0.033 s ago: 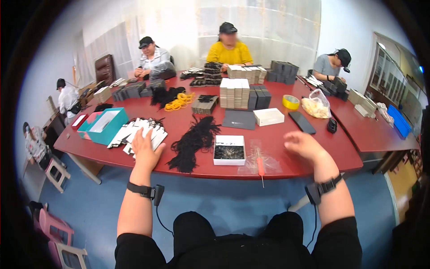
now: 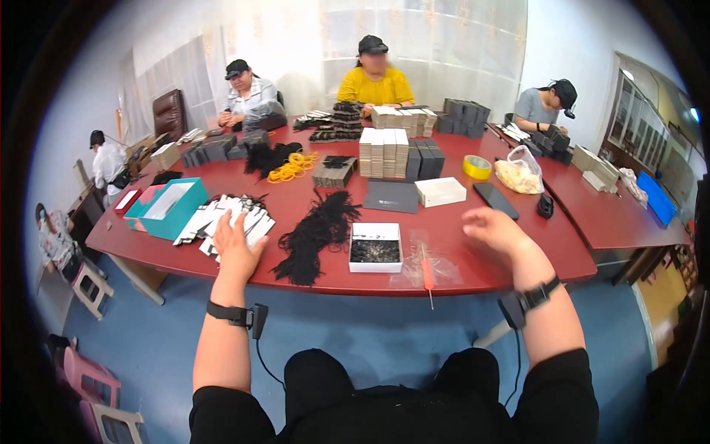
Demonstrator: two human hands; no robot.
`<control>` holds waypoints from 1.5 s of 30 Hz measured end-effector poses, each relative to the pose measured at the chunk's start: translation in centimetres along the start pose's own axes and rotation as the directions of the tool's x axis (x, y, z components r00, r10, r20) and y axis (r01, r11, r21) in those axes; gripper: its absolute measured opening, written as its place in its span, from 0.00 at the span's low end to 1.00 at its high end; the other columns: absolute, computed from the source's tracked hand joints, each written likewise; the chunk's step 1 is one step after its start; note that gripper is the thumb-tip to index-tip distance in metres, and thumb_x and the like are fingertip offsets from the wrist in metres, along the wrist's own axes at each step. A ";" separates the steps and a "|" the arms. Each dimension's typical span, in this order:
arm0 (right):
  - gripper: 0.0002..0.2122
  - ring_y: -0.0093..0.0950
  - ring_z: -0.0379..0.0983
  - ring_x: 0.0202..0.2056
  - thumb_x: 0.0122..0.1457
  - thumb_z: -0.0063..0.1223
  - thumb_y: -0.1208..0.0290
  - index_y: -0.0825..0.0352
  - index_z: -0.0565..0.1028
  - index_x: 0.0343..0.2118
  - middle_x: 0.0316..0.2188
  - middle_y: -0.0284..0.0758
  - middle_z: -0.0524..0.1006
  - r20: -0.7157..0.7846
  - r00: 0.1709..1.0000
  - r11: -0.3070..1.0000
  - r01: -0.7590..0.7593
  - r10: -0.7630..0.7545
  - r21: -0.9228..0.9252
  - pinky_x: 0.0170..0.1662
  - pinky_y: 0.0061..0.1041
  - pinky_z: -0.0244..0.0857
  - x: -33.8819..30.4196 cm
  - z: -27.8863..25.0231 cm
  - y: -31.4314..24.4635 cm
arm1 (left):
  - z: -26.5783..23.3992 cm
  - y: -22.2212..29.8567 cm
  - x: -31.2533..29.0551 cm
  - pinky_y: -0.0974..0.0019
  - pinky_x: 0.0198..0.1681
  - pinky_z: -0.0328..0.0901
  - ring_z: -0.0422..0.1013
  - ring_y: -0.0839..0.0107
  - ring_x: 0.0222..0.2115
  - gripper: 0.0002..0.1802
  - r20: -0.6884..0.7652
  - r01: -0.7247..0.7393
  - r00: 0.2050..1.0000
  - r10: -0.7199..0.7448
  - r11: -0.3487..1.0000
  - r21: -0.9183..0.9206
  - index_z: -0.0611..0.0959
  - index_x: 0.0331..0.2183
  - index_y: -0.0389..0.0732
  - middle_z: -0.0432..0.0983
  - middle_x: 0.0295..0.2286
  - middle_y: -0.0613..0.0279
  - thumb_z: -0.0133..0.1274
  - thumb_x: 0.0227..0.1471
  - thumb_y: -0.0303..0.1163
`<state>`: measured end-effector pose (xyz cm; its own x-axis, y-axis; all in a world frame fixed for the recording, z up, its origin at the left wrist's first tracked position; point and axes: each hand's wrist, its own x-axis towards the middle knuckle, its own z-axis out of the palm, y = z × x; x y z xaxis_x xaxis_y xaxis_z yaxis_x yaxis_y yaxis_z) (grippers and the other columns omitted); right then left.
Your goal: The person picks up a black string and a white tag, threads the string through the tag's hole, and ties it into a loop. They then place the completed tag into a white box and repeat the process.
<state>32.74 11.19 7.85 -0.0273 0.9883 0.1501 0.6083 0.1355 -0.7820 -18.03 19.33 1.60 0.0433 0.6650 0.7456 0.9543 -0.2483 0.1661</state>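
My left hand [image 2: 237, 248] is raised with its fingers spread, in front of a pile of white cards [image 2: 211, 220], and it holds nothing. My right hand [image 2: 497, 235] hovers over the table's right side, palm turned inward, fingers loosely curved and empty. Between the hands lie a bundle of black cords [image 2: 314, 237] and an open white box [image 2: 376, 265] with small dark pieces inside. A screwdriver-like tool with an orange-red handle [image 2: 427, 274] rests on clear plastic bags [image 2: 451, 275], its thin metal tip sticking out past the table edge.
The red table [image 2: 473, 255] also bears a teal box [image 2: 159, 222], yellow cords [image 2: 291, 169], card stacks [image 2: 383, 157], a flat white box [image 2: 441, 192], a phone [image 2: 495, 200], yellow tape [image 2: 477, 168] and a plastic bag [image 2: 520, 174]. Several people sit or stand around the room.
The whole view has shifted very slightly, so the table and its things sit a few pixels further left. Both hands keep nearly the same pose.
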 end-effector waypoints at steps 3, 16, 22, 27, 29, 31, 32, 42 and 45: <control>0.13 0.32 0.71 0.42 0.49 0.57 0.70 0.65 0.76 0.39 0.37 0.38 0.75 -0.060 0.985 0.916 0.126 -0.160 -0.380 0.47 0.27 0.64 5.5 -0.3 2.2 | -0.3 1.7 0.6 0.49 0.58 0.42 0.47 0.49 0.57 0.38 0.077 0.055 0.996 -0.055 0.998 -0.001 0.68 0.51 0.41 0.52 0.55 0.47 0.63 0.37 0.41; 0.14 0.38 0.67 0.45 0.43 0.60 0.75 0.61 0.73 0.36 0.40 0.37 0.72 -0.115 0.866 0.713 0.317 -0.486 -0.626 0.49 0.31 0.61 9.5 1.2 5.5 | -2.0 8.5 4.2 0.55 0.44 0.61 0.66 0.54 0.40 0.15 -0.024 -0.430 0.897 0.442 0.856 -0.288 0.76 0.30 0.40 0.70 0.36 0.54 0.61 0.38 0.33; 0.15 0.35 0.66 0.46 0.44 0.58 0.74 0.60 0.73 0.38 0.40 0.33 0.71 -0.066 0.875 0.698 0.336 -0.480 -0.632 0.50 0.31 0.61 9.8 1.1 5.7 | 5.4 16.6 11.2 0.57 0.38 0.64 0.69 0.57 0.35 0.10 0.447 -0.533 0.649 0.616 0.787 -0.311 0.76 0.25 0.41 0.73 0.26 0.59 0.60 0.38 0.34; 0.13 0.34 0.65 0.46 0.43 0.59 0.74 0.61 0.71 0.34 0.39 0.32 0.71 -0.078 0.871 0.702 0.335 -0.485 -0.629 0.49 0.31 0.61 9.8 1.2 5.7 | 9.6 19.5 13.6 0.57 0.39 0.65 0.71 0.56 0.37 0.17 0.652 -0.412 0.603 0.460 0.879 -0.239 0.77 0.29 0.40 0.75 0.32 0.57 0.62 0.38 0.39; 0.13 0.34 0.65 0.46 0.43 0.59 0.75 0.62 0.70 0.33 0.38 0.32 0.71 -0.091 0.878 0.715 0.317 -0.469 -0.623 0.48 0.31 0.61 9.8 1.2 5.6 | 10.6 19.7 13.8 0.58 0.38 0.65 0.71 0.56 0.37 0.19 0.700 -0.409 0.563 0.438 0.885 -0.225 0.78 0.31 0.39 0.76 0.33 0.57 0.62 0.38 0.40; 0.12 0.34 0.65 0.45 0.43 0.59 0.75 0.62 0.69 0.31 0.37 0.32 0.71 -0.085 0.879 0.719 0.324 -0.469 -0.615 0.47 0.31 0.62 10.0 1.0 5.6 | 11.2 19.7 13.9 0.59 0.37 0.66 0.73 0.57 0.35 0.21 0.750 -0.391 0.554 0.362 0.908 -0.149 0.78 0.32 0.39 0.77 0.31 0.56 0.63 0.37 0.42; 0.12 0.34 0.65 0.45 0.43 0.59 0.75 0.62 0.69 0.31 0.37 0.32 0.71 -0.089 0.881 0.723 0.320 -0.465 -0.612 0.47 0.31 0.62 10.1 1.0 5.6 | 11.4 19.4 14.0 0.59 0.37 0.66 0.73 0.57 0.35 0.21 0.752 -0.396 0.550 0.364 0.906 -0.149 0.78 0.32 0.39 0.77 0.31 0.56 0.63 0.37 0.42; 0.10 0.36 0.65 0.44 0.43 0.59 0.76 0.62 0.69 0.28 0.36 0.33 0.70 -0.128 0.859 0.753 0.351 -0.495 -0.556 0.46 0.32 0.63 10.1 1.2 6.5 | 8.9 16.3 14.1 0.71 0.30 0.64 0.70 0.77 0.24 0.09 0.704 0.209 0.579 0.410 0.761 -0.615 0.80 0.22 0.38 0.76 0.21 0.67 0.62 0.42 0.32; 0.09 0.36 0.65 0.44 0.42 0.58 0.77 0.63 0.69 0.25 0.36 0.33 0.70 -0.133 0.828 0.720 0.380 -0.545 -0.581 0.45 0.32 0.63 10.2 1.3 6.6 | 5.1 16.3 13.4 0.76 0.28 0.64 0.72 0.78 0.26 0.05 0.621 0.298 0.699 0.353 0.646 -0.703 0.76 0.26 0.39 0.74 0.23 0.70 0.55 0.49 0.27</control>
<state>35.46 22.25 3.40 -0.2486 0.7354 0.6304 0.8881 0.4328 -0.1547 -0.37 27.76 10.99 0.5513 0.8149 0.1790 0.4219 -0.4573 0.7828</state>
